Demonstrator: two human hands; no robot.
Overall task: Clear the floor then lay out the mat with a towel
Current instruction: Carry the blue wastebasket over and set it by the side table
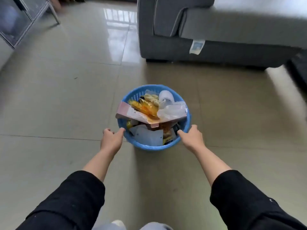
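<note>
A round blue plastic basket [150, 147] stands on the tiled floor in front of me, filled with rubbish: a pink cardboard piece [126, 112], yellow wrappers [147, 106] and clear plastic bags [172, 110]. My right hand [191, 137] grips the basket's right rim, thumb inside and fingers outside. My left hand [111, 139] is at the left rim. Its thumb tip touches the rim, and its fingers curl just outside, not closed around it. No mat or towel is in view.
A grey sofa [216, 39] stands on the floor at the back right, with a white label [196, 47] hanging from its cushion. A metal-framed cabinet [20, 19] sits at the back left. Glossy beige floor tiles [74, 88] stretch between them. A dark object [299, 70] is at the right edge.
</note>
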